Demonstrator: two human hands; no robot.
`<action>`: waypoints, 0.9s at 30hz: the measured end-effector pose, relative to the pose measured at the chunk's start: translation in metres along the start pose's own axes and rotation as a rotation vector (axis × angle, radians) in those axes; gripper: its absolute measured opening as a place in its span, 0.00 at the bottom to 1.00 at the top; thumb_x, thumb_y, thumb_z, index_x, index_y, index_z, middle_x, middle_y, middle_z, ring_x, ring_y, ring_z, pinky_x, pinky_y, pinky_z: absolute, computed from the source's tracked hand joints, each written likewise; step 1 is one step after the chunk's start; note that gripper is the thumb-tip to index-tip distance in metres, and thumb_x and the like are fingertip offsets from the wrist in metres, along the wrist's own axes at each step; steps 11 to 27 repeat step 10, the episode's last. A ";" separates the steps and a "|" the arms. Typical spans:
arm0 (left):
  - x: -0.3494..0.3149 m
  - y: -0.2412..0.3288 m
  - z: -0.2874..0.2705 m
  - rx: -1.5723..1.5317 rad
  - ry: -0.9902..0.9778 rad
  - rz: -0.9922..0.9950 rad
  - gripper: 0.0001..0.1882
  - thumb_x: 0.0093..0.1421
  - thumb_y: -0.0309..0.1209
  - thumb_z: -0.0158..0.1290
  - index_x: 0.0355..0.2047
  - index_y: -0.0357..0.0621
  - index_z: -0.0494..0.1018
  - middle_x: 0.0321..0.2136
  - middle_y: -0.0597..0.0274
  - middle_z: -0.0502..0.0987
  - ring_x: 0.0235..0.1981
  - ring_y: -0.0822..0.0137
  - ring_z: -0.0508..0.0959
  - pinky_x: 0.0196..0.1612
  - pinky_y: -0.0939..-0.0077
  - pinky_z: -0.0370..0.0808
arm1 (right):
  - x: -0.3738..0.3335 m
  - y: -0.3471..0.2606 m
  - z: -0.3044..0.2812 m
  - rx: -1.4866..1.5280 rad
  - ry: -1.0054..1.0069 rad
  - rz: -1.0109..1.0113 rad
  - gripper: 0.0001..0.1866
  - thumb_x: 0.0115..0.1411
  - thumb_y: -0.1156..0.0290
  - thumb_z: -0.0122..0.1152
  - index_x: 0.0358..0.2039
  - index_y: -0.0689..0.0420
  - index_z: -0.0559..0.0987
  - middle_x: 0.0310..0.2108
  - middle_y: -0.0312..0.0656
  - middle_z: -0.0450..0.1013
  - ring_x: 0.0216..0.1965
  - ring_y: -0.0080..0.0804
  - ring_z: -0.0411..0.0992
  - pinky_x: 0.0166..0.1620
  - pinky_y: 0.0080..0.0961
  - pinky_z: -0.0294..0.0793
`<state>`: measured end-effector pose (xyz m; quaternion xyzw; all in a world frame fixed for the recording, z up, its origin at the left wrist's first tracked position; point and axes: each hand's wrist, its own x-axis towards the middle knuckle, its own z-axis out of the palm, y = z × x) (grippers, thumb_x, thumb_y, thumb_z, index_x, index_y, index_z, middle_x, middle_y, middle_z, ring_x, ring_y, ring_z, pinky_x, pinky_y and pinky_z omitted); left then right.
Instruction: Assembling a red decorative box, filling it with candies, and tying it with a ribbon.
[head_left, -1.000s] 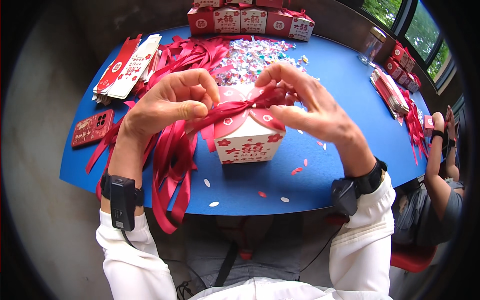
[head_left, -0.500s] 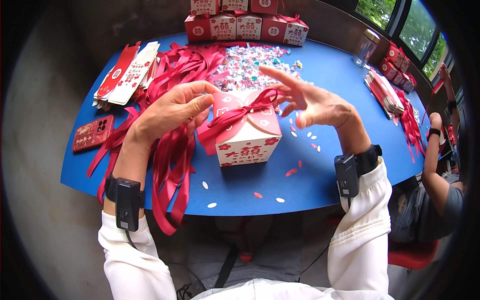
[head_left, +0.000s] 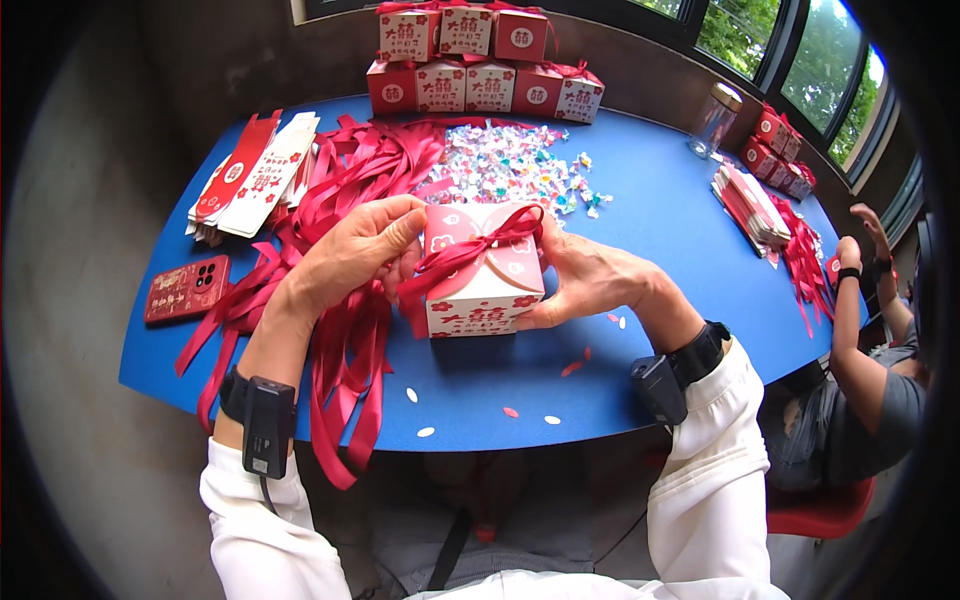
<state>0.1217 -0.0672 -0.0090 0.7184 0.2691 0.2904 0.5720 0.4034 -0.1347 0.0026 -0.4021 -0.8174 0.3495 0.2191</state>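
blue table (head_left: 640, 230) strewn with loose red ribbons (head_left: 350, 340); gift box (head_left: 484, 270) sits mid-table, bow tied on top; left hand (head_left: 350, 255) curled against its side, right hand (head_left: 585, 280) cupping the other; best steady both sides while straightening the bow.

blue table (head_left: 660, 215), grey floor (head_left: 80, 300), windows (head_left: 790, 50) (daylight, greenery outside)

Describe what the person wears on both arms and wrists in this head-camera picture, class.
Both arms wear white long sleeves pushed up from the wrists. The left hand has a black strap at the wrist carrying a small black box-shaped device, with a thin dark cable trailing from it. The right hand has a matching black band and a similar black device.
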 end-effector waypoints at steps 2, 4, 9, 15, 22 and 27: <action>0.004 -0.003 -0.001 -0.033 0.002 0.044 0.19 0.70 0.48 0.45 0.38 0.44 0.71 0.21 0.72 0.71 0.16 0.82 0.72 0.19 0.88 0.72 | 0.000 -0.005 -0.005 -0.014 0.034 -0.006 0.56 0.41 0.51 0.80 0.61 0.62 0.55 0.53 0.54 0.69 0.57 0.45 0.68 0.59 0.40 0.68; 0.004 0.000 0.004 -0.080 0.051 0.030 0.19 0.70 0.48 0.46 0.43 0.43 0.72 0.20 0.72 0.71 0.15 0.81 0.72 0.19 0.87 0.72 | 0.001 -0.007 -0.012 -0.067 0.076 -0.047 0.55 0.42 0.53 0.80 0.61 0.63 0.55 0.53 0.53 0.69 0.58 0.45 0.68 0.59 0.40 0.69; 0.002 0.003 -0.001 -0.113 0.077 0.025 0.22 0.69 0.47 0.49 0.50 0.41 0.71 0.20 0.69 0.72 0.15 0.79 0.73 0.18 0.86 0.73 | 0.005 -0.017 -0.039 0.129 0.196 0.016 0.52 0.44 0.59 0.77 0.64 0.58 0.56 0.56 0.49 0.68 0.58 0.40 0.68 0.61 0.38 0.68; 0.001 0.011 0.000 -0.077 0.043 -0.035 0.21 0.69 0.47 0.49 0.52 0.45 0.70 0.19 0.69 0.72 0.15 0.78 0.73 0.19 0.86 0.74 | 0.006 -0.020 -0.043 0.248 0.218 0.028 0.49 0.48 0.60 0.74 0.65 0.55 0.55 0.59 0.51 0.64 0.59 0.41 0.67 0.63 0.38 0.66; 0.001 0.011 0.000 -0.077 0.043 -0.035 0.21 0.69 0.47 0.49 0.52 0.45 0.70 0.19 0.69 0.72 0.15 0.78 0.73 0.19 0.86 0.74 | 0.006 -0.020 -0.043 0.248 0.218 0.028 0.49 0.48 0.60 0.74 0.65 0.55 0.55 0.59 0.51 0.64 0.59 0.41 0.67 0.63 0.38 0.66; 0.001 0.011 0.000 -0.077 0.043 -0.035 0.21 0.69 0.47 0.49 0.52 0.45 0.70 0.19 0.69 0.72 0.15 0.78 0.73 0.19 0.86 0.74 | 0.006 -0.020 -0.043 0.248 0.218 0.028 0.49 0.48 0.60 0.74 0.65 0.55 0.55 0.59 0.51 0.64 0.59 0.41 0.67 0.63 0.38 0.66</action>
